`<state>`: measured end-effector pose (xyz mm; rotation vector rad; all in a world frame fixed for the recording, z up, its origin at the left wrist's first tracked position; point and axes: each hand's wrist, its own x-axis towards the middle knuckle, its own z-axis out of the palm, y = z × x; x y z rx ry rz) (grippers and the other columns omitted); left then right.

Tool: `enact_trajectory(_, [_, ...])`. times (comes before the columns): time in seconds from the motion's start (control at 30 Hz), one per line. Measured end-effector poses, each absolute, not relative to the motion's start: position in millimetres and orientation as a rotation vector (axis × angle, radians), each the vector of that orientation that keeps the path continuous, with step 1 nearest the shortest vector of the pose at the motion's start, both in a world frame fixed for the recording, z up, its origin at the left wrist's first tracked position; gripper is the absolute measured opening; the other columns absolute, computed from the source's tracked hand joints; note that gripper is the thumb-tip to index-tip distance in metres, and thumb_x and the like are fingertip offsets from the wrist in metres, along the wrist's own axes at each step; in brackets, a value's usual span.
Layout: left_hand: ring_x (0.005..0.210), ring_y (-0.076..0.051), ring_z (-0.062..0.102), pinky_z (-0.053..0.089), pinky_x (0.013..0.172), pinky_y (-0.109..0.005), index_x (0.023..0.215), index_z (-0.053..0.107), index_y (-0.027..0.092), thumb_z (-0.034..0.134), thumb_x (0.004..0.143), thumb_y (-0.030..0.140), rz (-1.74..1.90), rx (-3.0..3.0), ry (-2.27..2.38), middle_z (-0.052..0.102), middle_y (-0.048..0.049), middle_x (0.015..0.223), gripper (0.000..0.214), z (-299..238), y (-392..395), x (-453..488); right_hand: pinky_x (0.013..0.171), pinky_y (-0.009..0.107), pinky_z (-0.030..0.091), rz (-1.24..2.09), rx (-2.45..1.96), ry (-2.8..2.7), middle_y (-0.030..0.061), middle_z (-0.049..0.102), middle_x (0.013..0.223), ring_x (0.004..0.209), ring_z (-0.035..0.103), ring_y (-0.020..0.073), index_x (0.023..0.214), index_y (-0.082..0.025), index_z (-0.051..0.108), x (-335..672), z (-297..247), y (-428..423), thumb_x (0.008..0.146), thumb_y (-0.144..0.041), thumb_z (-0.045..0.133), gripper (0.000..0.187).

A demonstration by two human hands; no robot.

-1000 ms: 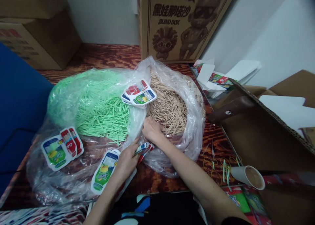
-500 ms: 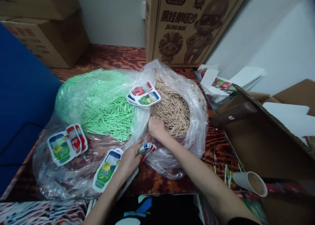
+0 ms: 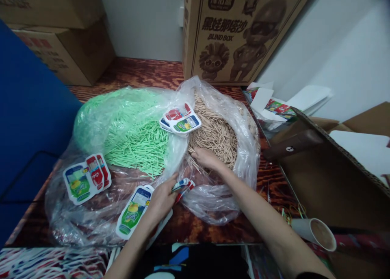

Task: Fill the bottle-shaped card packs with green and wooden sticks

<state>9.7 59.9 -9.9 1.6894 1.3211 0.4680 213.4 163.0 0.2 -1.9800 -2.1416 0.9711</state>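
My left hand [image 3: 163,197] is closed around a folded bottle-shaped card [image 3: 184,186] with blue, white and red print, near the front middle of the table. At the lower left edge of a heap of thin tan sticks [image 3: 217,136], my right hand [image 3: 206,158] is pinched, with a few sticks showing at and below its fingertips. The heap lies in an open clear plastic bag [image 3: 248,149]. Thin green sticks [image 3: 137,147] fill another clear bag to the left. A green soda-bottle card [image 3: 132,214] lies partly beneath my left forearm.
Stacked printed cards [image 3: 183,120] rest between the bags, and more cards [image 3: 87,179] lie at left. A paper cup [image 3: 318,232] is on its side at right, beside an open carton [image 3: 329,181]. A large cardboard box [image 3: 240,35] stands behind; a blue panel [image 3: 27,128] borders the left.
My right hand has shifted slightly up and right along the tan heap, and its fingertips now show with sticks at them. My left hand keeps its hold on the card. The view has shifted slightly.
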Motion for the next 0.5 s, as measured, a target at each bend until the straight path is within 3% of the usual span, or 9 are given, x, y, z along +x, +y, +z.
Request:
enact_trajectory(0.13, [0.127, -0.027, 0.049, 0.037, 0.106, -0.040, 0.108, 0.070, 0.025, 0.056, 0.081, 0.024, 0.482, 1.645, 1.336, 0.050, -0.0053, 0.139, 0.031, -11, 60, 10, 0.063, 0.025, 0.045, 1.156, -1.815, -1.931, -0.0004, 0.064, 0.064, 0.061, 0.061, 0.0142, 0.073, -0.017, 0.051, 236, 2, 168, 0.089, -0.023, 0.041, 0.020])
enact_trajectory(0.27, [0.126, -0.027, 0.050, 0.038, 0.105, -0.040, 0.101, 0.073, 0.028, 0.058, 0.080, 0.028, 0.508, 1.634, 1.275, 0.053, -0.0030, 0.137, 0.025, -8, 60, 10, 0.054, 0.021, 0.044, 1.205, -1.681, -1.742, -0.0036, 0.060, 0.055, 0.052, 0.058, 0.0109, 0.069, -0.020, 0.042, 247, 5, 165, 0.090, -0.026, 0.039, 0.022])
enact_trajectory(0.37, [0.124, -0.026, 0.052, 0.036, 0.106, -0.040, 0.107, 0.071, 0.028, 0.059, 0.081, 0.032, 0.553, 1.586, 1.157, 0.058, -0.0025, 0.133, 0.029, 4, 61, 8, 0.048, 0.020, 0.041, 1.233, -1.618, -1.665, -0.0063, 0.055, 0.049, 0.045, 0.055, 0.0103, 0.067, -0.021, 0.041, 249, 7, 161, 0.086, -0.028, 0.044, 0.021])
enact_trajectory(0.5, [0.100, -0.027, 0.065, 0.047, 0.093, -0.038, 0.100, 0.074, 0.020, 0.065, 0.077, 0.039, 0.672, 1.324, 1.031, 0.073, -0.0059, 0.104, 0.031, 26, 70, 9, 0.047, 0.019, 0.040, 1.250, -1.588, -1.597, -0.0077, 0.050, 0.046, 0.042, 0.053, 0.0093, 0.062, -0.021, 0.040, 251, 11, 154, 0.082, -0.027, 0.049, 0.023])
